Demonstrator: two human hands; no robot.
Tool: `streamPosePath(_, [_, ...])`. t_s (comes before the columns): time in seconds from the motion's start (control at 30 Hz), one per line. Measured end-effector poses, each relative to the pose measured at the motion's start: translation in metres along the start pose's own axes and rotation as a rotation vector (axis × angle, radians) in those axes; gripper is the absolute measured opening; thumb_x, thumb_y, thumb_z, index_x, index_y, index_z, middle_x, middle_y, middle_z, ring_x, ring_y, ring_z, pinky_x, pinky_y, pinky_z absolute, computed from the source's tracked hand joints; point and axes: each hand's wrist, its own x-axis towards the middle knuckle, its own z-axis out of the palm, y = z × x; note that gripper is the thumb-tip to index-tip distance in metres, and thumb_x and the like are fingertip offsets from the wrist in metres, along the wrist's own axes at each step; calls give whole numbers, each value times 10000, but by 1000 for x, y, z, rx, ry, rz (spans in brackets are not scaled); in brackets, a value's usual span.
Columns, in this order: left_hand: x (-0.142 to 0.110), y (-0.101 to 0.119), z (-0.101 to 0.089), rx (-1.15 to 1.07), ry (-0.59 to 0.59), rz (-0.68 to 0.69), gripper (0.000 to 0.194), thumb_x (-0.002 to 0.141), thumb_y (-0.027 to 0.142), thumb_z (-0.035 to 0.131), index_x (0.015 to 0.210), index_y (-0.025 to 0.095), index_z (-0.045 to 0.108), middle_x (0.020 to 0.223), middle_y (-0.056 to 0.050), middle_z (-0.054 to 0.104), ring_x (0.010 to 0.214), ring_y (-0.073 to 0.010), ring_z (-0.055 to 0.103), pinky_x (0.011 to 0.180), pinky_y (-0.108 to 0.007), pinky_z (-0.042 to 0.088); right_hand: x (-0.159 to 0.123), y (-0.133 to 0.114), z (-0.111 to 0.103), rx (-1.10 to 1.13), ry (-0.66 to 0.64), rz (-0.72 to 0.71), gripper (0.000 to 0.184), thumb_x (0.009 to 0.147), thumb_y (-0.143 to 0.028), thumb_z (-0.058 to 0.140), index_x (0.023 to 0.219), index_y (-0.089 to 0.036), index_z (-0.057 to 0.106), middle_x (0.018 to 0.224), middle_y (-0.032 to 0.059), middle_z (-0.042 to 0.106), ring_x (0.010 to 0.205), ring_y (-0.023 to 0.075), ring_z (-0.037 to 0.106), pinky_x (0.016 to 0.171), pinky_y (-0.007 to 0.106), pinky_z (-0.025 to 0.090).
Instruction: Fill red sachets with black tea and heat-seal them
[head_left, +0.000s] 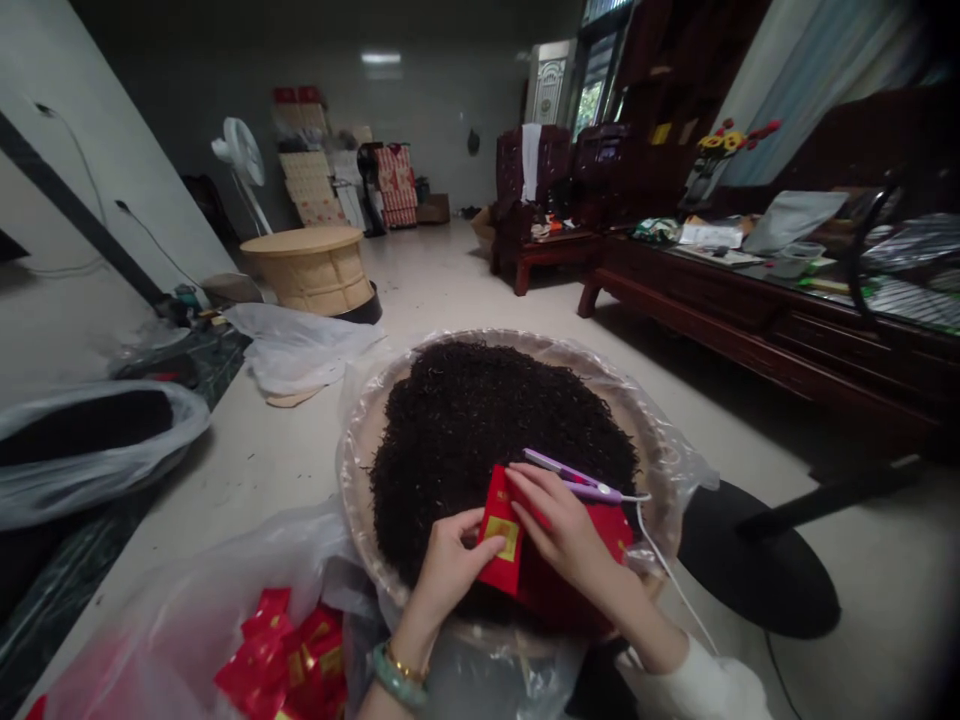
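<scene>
My left hand [454,560] grips a small red packet [495,575] with a gold label, its thumb over the front and fingers behind. My right hand [559,525] has its fingers bent over the packet's upper right edge; its fingertips rest there. Just beyond the right hand lies a purple flat iron [600,491] with a white cord, its plates slightly apart. Under my right wrist are more red packets [611,530], partly covered by the forearm. Below both hands a wide round basket [360,500], lined with clear plastic, holds a heap of dark dried leaves [480,420], like loose tea.
At lower left, a clear plastic bag [172,620] contains several red packets [281,650]. Another bag of dark material [90,420] stands left. A black round stand base [757,570] sits right. Beyond are a drum-shaped table [307,270], a white fan [241,152] and a long wooden table [712,285].
</scene>
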Motion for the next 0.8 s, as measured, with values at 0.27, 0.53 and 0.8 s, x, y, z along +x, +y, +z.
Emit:
streamPosePath(0.27, [-4,-13,3,-132,116,-3,306,737,336,678,960,134,732,838,-83,760,749,-224,696,675,-280,541,-2,-5,29,-140,89,-145,451,939,-145,414,1371,-260,470,1040,115,572,932,214,606,756,341,560])
streamPosePath(0.53, [-8,-27,6,-155,155,10,370,748,402,649,982,124,718,800,-63,750,719,-209,686,652,-272,537,-1,-7,34,-321,217,-339,262,899,-128,530,1145,-190,594,977,114,613,940,244,566,780,416,529])
streamPosePath(0.8, [-10,-29,-7,30,188,60,472,855,490,460,845,125,759,785,-88,755,738,-227,676,680,-308,535,1,-18,24,-148,-90,-398,138,922,-96,461,843,-190,524,797,53,638,739,170,538,662,303,458])
